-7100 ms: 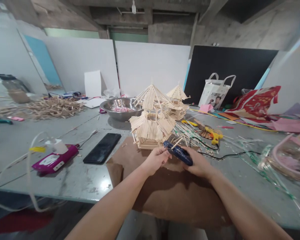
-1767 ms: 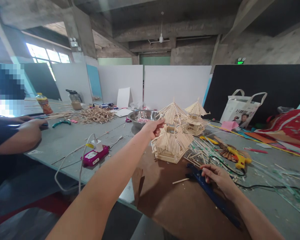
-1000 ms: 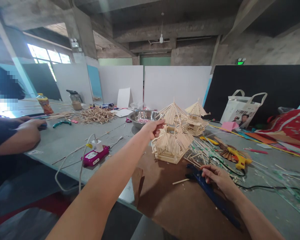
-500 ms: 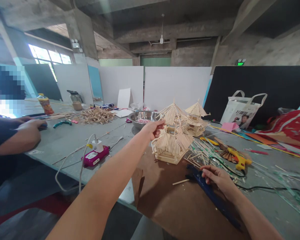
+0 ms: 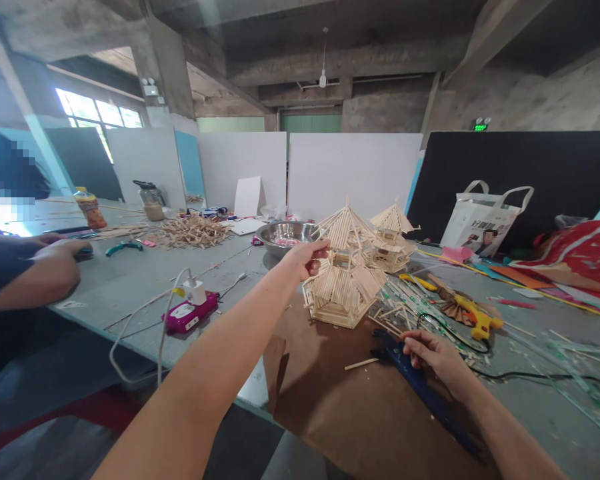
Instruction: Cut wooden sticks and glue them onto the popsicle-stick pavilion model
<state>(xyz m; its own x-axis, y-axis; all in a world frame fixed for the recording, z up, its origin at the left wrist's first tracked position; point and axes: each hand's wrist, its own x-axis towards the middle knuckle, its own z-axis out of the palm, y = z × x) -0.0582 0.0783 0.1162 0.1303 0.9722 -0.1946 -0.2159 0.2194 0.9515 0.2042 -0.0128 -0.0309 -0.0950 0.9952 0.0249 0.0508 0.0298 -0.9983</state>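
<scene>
In the head view my left hand (image 5: 310, 259) reaches forward, its fingers closed on the lower left edge of a pointed roof (image 5: 347, 227) made of thin wooden sticks. Below that roof is the lower part of the model pavilion (image 5: 341, 300), with a sloping stick skirt and a railed base, standing on a brown board (image 5: 340, 393). My right hand (image 5: 425, 350) hovers low at the right, fingers curled together; what they hold, if anything, is hidden. Beneath it lies a dark blue long-handled tool (image 5: 425, 393), with a loose stick (image 5: 361, 365) beside its tip.
A second stick pavilion (image 5: 387, 253) and a steel bowl (image 5: 275, 241) stand behind. Right are a yellow glue gun (image 5: 483, 323) with its black cable, scattered sticks and a white bag (image 5: 480, 223). Left are a purple power strip (image 5: 193, 313), a stick pile (image 5: 195, 231) and another person's arm (image 5: 45, 273).
</scene>
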